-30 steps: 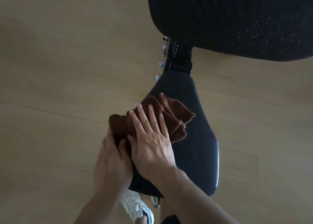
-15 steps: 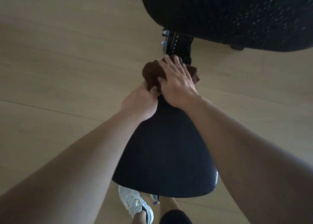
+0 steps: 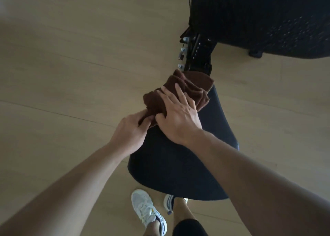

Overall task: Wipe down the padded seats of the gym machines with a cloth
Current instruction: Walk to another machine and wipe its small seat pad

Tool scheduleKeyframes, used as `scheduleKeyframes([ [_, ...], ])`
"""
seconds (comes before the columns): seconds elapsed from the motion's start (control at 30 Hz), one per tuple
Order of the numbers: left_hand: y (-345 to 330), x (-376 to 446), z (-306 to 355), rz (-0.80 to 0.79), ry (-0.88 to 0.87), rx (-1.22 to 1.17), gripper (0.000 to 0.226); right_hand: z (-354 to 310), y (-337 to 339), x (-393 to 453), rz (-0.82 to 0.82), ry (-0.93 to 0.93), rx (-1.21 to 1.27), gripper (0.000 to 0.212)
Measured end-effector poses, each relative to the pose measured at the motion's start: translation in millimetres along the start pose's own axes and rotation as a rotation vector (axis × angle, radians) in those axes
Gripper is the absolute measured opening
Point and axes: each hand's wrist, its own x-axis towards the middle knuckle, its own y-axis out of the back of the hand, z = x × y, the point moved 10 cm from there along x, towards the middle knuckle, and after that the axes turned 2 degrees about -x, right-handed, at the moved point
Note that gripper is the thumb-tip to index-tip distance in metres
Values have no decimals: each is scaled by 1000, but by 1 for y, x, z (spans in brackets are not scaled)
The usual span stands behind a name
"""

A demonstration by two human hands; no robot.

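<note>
On the black padded seat [image 3: 180,157] (pale wood floor [image 3: 71,57] around), the right hand [image 3: 178,118] presses flat on the brown cloth [image 3: 189,87]; the left hand [image 3: 129,130] pinches its corner.

Indoor gym/workout rm, black padded machine seat [image 3: 178,157] at centre, perforated back pad [image 3: 259,17] at 1 o'clock, adj post w/ holes & bolts [image 3: 198,55] btwn them, pale wood-look floor [image 3: 71,57], white sneakers [image 3: 148,212] at 6 o'clock

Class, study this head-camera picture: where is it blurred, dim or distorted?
Head view: the right hand and brown cloth are slightly motion-blurred; the black seat is too dark to show texture; wide-angle distortion bends the floor seams and stretches the forearms at the edges.
</note>
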Motion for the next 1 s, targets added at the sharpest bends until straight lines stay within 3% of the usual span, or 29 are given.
scheduleKeyframes([
  [0.33, 9, -104, -40, 183, 64, -113, 19, -51, -37, -85, 47, 104, 127, 73],
  [0.4, 2, -121, -39, 186, 33, -103, 29, -48, -39, -109, 74, 92, 149, 73],
  [0.53, -36, -142, -25, 140, -198, 349, 64, -24, -37, -156, 180, -21, 178, 75],
  [0.67, -73, -141, 1, 43, -290, 503, 66, 9, -29, -190, 253, -166, 91, 78],
  [0.8, -80, -121, 17, 48, -290, 580, 65, 22, -35, -180, 178, -248, 55, 70],
  [1.0, -79, -63, 37, 64, -174, 643, 64, 47, -18, -113, 124, -221, 77, 61],
])
